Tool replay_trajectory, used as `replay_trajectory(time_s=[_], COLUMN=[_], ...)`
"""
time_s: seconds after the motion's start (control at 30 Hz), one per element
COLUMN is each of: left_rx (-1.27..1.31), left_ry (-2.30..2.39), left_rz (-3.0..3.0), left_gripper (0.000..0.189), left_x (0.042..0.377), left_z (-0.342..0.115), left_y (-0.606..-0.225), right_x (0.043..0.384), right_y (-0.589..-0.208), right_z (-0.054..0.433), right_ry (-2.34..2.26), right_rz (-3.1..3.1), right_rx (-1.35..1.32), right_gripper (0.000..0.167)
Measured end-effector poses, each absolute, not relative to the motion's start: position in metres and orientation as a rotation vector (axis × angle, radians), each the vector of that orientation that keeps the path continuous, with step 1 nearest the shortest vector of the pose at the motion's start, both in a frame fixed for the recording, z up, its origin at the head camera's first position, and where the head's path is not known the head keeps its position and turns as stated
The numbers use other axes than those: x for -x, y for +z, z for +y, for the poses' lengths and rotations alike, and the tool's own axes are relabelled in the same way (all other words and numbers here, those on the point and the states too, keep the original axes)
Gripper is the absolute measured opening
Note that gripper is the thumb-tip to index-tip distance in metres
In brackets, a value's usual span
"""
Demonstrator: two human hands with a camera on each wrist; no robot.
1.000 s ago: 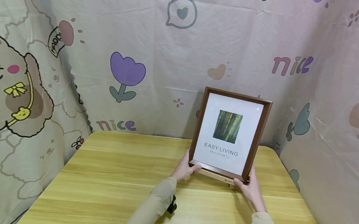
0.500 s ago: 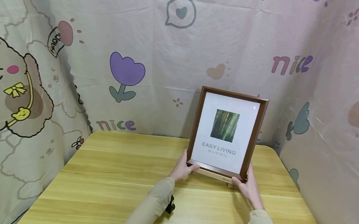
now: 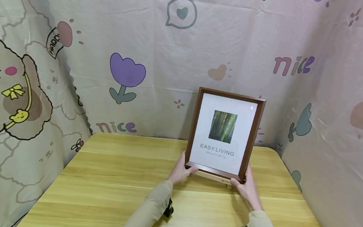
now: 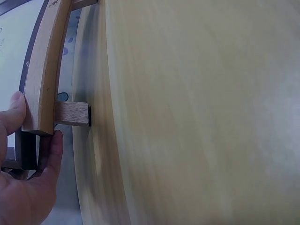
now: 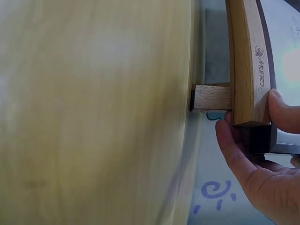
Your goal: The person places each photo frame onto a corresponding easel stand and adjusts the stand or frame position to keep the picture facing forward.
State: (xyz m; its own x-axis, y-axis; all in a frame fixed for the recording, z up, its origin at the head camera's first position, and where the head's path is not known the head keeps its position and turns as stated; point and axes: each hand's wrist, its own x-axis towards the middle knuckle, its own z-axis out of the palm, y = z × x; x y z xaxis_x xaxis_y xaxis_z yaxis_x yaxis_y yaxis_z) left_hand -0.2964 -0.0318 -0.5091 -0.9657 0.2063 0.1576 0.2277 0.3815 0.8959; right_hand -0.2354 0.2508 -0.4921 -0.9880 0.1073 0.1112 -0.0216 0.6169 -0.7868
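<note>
A brown picture frame [image 3: 225, 130] with a white sheet, a small bamboo picture and the words "EASY LIVING" stands slightly tilted at the right of the table. Beneath its lower edge runs the pale wooden ledge [image 3: 213, 177] of an easel, with short wooden feet; the rest of the easel is hidden behind the frame. My left hand [image 3: 180, 170] grips the lower left corner, thumb in front and fingers behind. At the lower right corner my right hand [image 3: 248, 188] grips likewise. The right wrist view shows lettering on the ledge [image 5: 248, 65] close beside the thumb.
The yellow wood-grain table [image 3: 117, 179] spreads out to the left and in front. A patterned cloth [image 3: 160, 48] hangs behind it and along both sides. Black wrist cameras [image 3: 168, 208] sit under the beige sleeves [image 3: 146, 209].
The picture frame, with the easel under it, has shifted a little to the left along with both hands. Their hold on the lower corners stays the same.
</note>
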Motion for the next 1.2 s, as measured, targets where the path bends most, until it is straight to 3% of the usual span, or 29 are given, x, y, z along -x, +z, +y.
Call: replay_trajectory(time_s=[1.2], left_rx=[0.411], left_ry=[-1.611], left_rz=[-2.524], left_gripper=[0.103], left_x=[0.291], left_z=[-0.060], left_y=[-0.513], right_x=[0.248], right_y=[-0.494], right_z=[0.227], right_ry=[1.365], right_rz=[-2.663], right_rx=[-0.011], right_gripper=[0.105])
